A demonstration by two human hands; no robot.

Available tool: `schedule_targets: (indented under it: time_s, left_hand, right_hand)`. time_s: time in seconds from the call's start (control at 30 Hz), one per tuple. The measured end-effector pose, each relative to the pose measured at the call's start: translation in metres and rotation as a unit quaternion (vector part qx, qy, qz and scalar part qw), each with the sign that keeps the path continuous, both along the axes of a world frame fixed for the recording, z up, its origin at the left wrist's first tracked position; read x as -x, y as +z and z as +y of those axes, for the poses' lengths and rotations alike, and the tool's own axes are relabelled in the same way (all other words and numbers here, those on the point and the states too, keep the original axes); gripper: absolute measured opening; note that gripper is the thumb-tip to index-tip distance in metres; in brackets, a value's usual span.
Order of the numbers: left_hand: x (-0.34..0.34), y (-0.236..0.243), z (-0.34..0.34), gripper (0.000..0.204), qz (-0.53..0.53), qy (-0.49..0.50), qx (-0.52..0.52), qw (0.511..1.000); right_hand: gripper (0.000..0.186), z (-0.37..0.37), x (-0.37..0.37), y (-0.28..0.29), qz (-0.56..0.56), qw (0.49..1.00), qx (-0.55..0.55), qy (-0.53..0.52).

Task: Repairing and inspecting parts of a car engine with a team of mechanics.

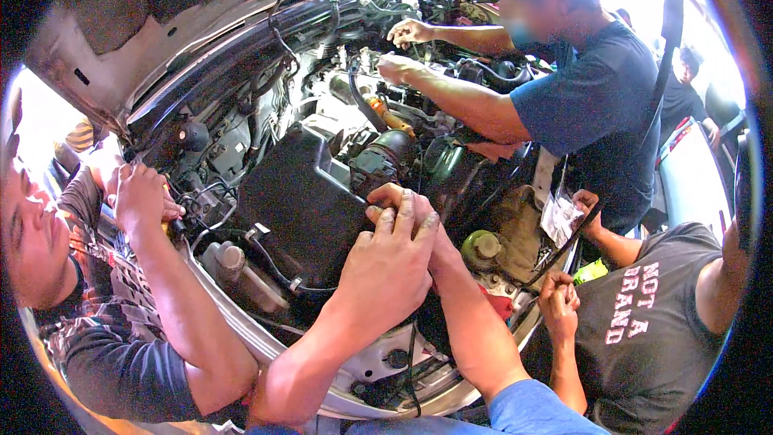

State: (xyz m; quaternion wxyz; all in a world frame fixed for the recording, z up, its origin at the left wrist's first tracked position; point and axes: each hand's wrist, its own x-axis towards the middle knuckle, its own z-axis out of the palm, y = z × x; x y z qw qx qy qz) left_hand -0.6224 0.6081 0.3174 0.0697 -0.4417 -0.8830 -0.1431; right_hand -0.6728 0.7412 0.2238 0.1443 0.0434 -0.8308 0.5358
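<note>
My left hand (386,266) and my right hand (417,208) meet above the front of an open engine bay. Both have bent fingers, and the left fingers overlap and press against the right hand. Whatever lies between them, if anything, is hidden. Just behind and to the left of my hands is a large black box-shaped cover (298,201). A ribbed black intake hose (390,151) leads away beyond my fingertips. To the right of my right forearm sits a yellow-green round cap (481,246).
The raised hood (88,40) hangs at the upper left. A person (137,298) leans in from the left; another (596,97) reaches into the far engine bay. At the right, a person (652,322) is beside a brown cloth (515,229) and clear plastic bag (560,221).
</note>
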Motion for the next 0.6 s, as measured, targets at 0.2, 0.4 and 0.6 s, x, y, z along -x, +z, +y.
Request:
schedule_targets:
  time_s: [0.2,0.4,0.6]
  left_hand:
    - [0.0016,-0.0036,-0.0007,0.062,0.018,-0.001,-0.011,1.0]
    - [0.001,-0.004,-0.0019,0.061,0.015,0.002,-0.023,1.0]
    - [0.0015,-0.0032,-0.0025,0.061,0.041,0.0,-0.02,0.999]
  right_hand:
    - [0.023,-0.0013,-0.0018,0.0027,-0.002,0.999,-0.034,-0.02]
    - [0.026,-0.0019,-0.0001,0.0009,0.009,0.998,-0.046,-0.033]
    - [0.027,-0.0009,-0.0005,0.0029,-0.025,0.999,-0.035,-0.028]
